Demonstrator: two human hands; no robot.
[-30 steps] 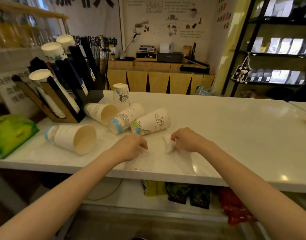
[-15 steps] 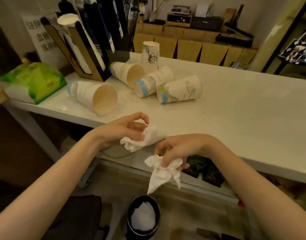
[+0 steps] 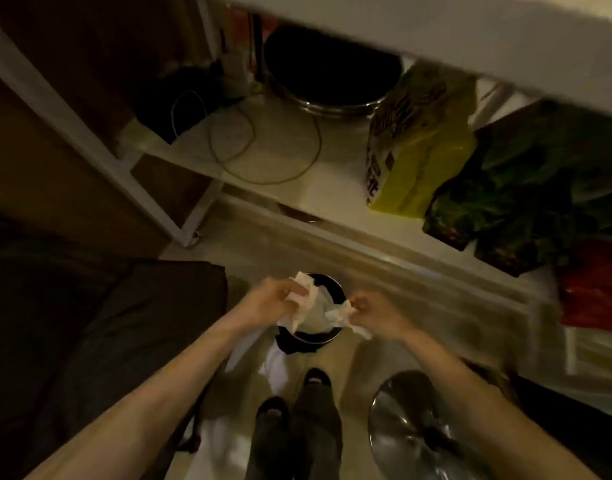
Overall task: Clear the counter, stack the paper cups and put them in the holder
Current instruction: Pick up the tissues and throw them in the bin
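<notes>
- left hand (image 3: 275, 299) clenched round a crumpled tissue (image 3: 306, 289)
- right hand (image 3: 373, 315) gripping another tissue wad (image 3: 339, 311)
- small black bin (image 3: 315, 306) right under both hands, cups out of view

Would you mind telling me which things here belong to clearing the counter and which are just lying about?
In use: left hand and right hand, each holding a tissue; bin.
Lying about: pot, cable, yellow bag, green bag.
</notes>
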